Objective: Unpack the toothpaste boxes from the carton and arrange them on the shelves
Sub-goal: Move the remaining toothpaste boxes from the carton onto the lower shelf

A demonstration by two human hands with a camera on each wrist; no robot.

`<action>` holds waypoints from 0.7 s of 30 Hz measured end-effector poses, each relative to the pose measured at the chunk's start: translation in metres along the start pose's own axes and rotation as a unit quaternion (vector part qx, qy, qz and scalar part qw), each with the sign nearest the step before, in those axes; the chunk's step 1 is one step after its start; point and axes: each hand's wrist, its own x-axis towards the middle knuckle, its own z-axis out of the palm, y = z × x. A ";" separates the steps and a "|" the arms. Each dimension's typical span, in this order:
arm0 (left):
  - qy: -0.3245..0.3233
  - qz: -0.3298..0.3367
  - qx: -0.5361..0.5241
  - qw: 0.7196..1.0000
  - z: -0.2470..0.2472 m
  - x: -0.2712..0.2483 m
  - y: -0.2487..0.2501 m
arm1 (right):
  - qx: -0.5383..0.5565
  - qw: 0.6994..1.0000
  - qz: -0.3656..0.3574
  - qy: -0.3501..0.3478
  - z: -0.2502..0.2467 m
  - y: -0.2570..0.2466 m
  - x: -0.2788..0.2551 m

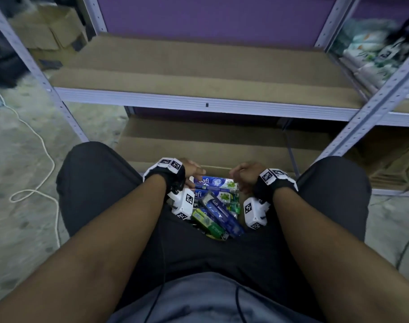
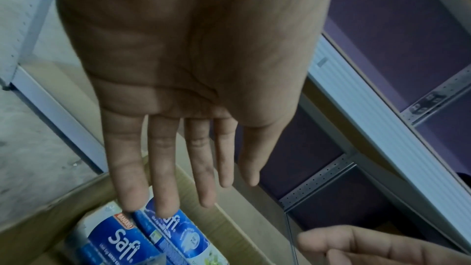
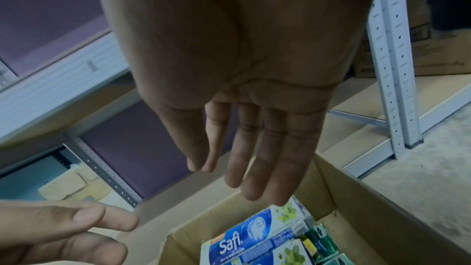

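Both hands hang over the open carton [image 3: 331,194], one at each end of the top Safi toothpaste box [image 1: 216,182], seemingly to lift it by its ends. The left hand [image 2: 178,67] and right hand [image 3: 242,57] have straight, released fingers [image 2: 127,168], grasping nothing. The shelf [image 1: 199,66] beyond the carton carries no boxes yet. Forearms and lap hide the carton's near side; lower boxes lie jumbled, hard to count.

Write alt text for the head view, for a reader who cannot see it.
Seen from above, a seated person's left hand and right hand reach, fingers open, toward the two ends of a Safi toothpaste box atop a jumble of boxes in a carton between the knees. Ahead stands a metal rack with a bare cardboard-lined shelf.
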 end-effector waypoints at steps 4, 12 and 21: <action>0.008 0.022 0.024 0.999 -0.002 -0.013 0.011 | 0.008 1.000 -0.021 0.013 -0.002 -0.010 -0.014; -0.014 0.080 0.139 0.987 -0.023 -0.033 0.040 | -0.001 1.000 -0.028 0.012 -0.013 -0.025 -0.023; 0.012 0.099 0.237 0.966 -0.041 -0.019 0.052 | -0.103 0.993 -0.039 -0.034 -0.012 -0.036 0.001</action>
